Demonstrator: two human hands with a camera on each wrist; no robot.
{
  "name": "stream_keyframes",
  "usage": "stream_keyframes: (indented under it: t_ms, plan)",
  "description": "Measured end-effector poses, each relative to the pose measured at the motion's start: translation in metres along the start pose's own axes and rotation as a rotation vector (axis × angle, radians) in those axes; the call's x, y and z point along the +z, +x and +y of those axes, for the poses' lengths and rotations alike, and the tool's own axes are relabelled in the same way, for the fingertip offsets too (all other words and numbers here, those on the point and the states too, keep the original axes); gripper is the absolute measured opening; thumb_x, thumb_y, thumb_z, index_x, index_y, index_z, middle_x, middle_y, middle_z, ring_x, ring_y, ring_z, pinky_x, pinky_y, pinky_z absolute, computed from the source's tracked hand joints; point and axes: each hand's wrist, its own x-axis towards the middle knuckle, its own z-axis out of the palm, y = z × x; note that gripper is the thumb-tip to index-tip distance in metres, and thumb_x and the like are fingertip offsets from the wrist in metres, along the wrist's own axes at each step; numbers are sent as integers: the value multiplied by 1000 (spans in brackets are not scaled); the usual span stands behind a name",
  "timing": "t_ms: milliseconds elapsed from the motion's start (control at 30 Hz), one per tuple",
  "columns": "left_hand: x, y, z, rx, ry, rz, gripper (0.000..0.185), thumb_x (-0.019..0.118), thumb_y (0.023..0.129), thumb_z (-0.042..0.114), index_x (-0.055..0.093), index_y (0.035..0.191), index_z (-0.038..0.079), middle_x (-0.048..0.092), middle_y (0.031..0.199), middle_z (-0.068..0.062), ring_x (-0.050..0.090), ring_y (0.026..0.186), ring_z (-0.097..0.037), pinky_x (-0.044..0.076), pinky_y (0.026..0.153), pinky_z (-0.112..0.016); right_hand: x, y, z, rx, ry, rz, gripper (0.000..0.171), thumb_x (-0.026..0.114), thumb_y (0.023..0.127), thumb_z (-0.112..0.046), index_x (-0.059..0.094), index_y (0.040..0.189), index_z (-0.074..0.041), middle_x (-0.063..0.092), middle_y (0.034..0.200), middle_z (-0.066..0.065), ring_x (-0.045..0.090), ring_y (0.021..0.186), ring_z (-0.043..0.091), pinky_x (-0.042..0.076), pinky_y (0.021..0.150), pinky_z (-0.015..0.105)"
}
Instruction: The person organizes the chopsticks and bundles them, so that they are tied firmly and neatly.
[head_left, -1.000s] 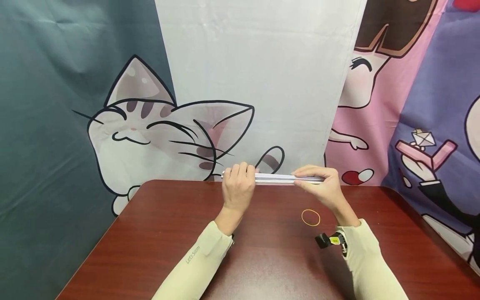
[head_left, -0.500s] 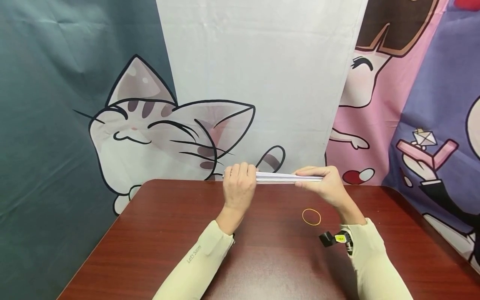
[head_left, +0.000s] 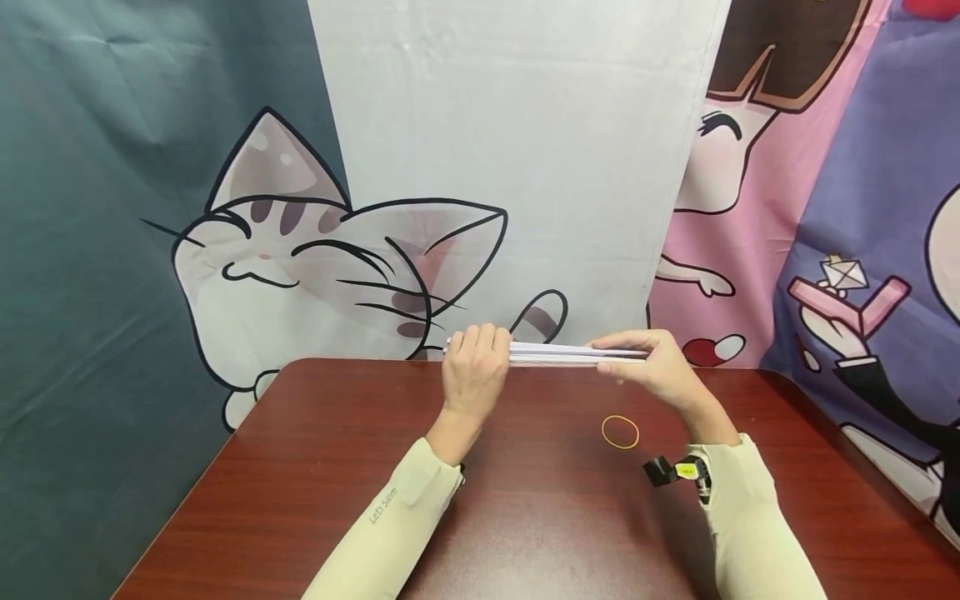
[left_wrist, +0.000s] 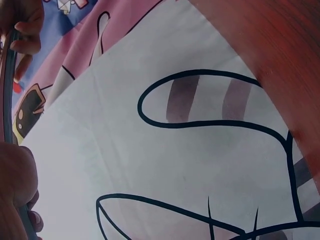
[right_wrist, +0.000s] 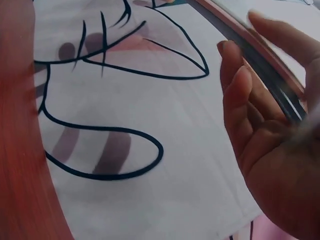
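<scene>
I hold the flat paper bundle up

My left hand (head_left: 475, 375) and right hand (head_left: 651, 371) both grip the paper bundle (head_left: 558, 353); next I think the rubber band (head_left: 620, 432) must go round it.

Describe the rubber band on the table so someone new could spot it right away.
Start at the reddish-brown wooden table and move to its right half. Just in front of the right hand, which holds one end of a thin white stack with the left hand on the other, lies the rubber band. It is a thin yellowish ring, flat and loose, untouched by either hand.
</scene>
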Motion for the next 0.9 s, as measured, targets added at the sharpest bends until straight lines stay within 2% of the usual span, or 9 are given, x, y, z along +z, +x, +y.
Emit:
stream_keyframes:
  t_ms: [100, 200, 267, 367, 433, 500, 633, 733, 900]
  plan:
    - [-1, 1, -1, -10, -9, -9, 28, 50, 98, 17, 52, 71, 12, 44, 64, -2, 47, 61, -20, 35, 59, -31, -11, -2, 1, -36, 66, -19, 23, 61, 90, 7, 70, 111, 6, 75, 102, 5, 64, 63, 12, 51, 54, 25]
    - [-2, 3, -2, -20, -9, -26, 26, 49, 97, 13, 52, 71, 12, 45, 64, -2, 47, 61, -20, 34, 59, -31, -26, -4, 4, -36, 91, 38, 24, 52, 100, -2, 71, 114, -1, 75, 99, 6, 59, 58, 12, 49, 53, 23]
    - [-1, 4, -4, -24, -9, -36, 26, 49, 97, 11, 51, 71, 12, 45, 64, -2, 48, 61, -20, 34, 59, -31, -38, -7, 9, 17, 41, 98, 22, 52, 101, -7, 71, 113, -4, 72, 86, 4, 56, 56, 11, 46, 51, 22]
    - [-1, 5, -6, -32, -9, -44, 26, 49, 97, 10, 51, 71, 12, 45, 65, -2, 48, 62, -20, 35, 59, -31, -54, -13, 23, 175, -144, 147, 15, 63, 96, -12, 72, 105, -4, 63, 71, -3, 51, 54, 9, 44, 49, 22]
    - [-1, 6, -7, -38, -13, -38, 26, 50, 96, 10, 52, 70, 12, 46, 64, -2, 48, 62, -20, 35, 59, -31, -62, -17, 36, 290, -287, 113, 17, 69, 92, -16, 72, 103, -3, 64, 71, -4, 53, 61, 7, 45, 54, 24]
    - [-1, 6, -8, -41, -16, -35, 25, 50, 95, 10, 52, 70, 12, 46, 64, -2, 48, 61, -20, 35, 59, -31, -66, -21, 50, 386, -413, 55, 22, 74, 89, -21, 74, 101, -3, 70, 80, -3, 58, 72, 7, 48, 63, 25]
    - [-1, 7, -10, -46, -26, -39, 24, 53, 95, 14, 52, 71, 11, 47, 65, -3, 49, 62, -21, 36, 60, -32, -70, -27, 77, 494, -529, -53, 27, 77, 85, -25, 76, 100, -3, 74, 92, 4, 61, 88, 13, 48, 76, 30]
    - [0, 6, -11, -56, -33, -54, 23, 55, 94, 15, 53, 72, 11, 48, 66, -3, 50, 63, -21, 36, 60, -33, -68, -33, 92, 553, -526, -99, 25, 79, 82, -22, 76, 96, -2, 74, 88, 6, 59, 85, 15, 48, 75, 31]
    - [-2, 4, -11, -68, -48, -78, 20, 58, 92, 14, 54, 72, 10, 49, 67, -4, 50, 64, -22, 37, 60, -34, -63, -42, 111, 605, -458, -169, 21, 80, 79, -16, 76, 91, 1, 72, 79, 5, 54, 77, 15, 45, 69, 29]
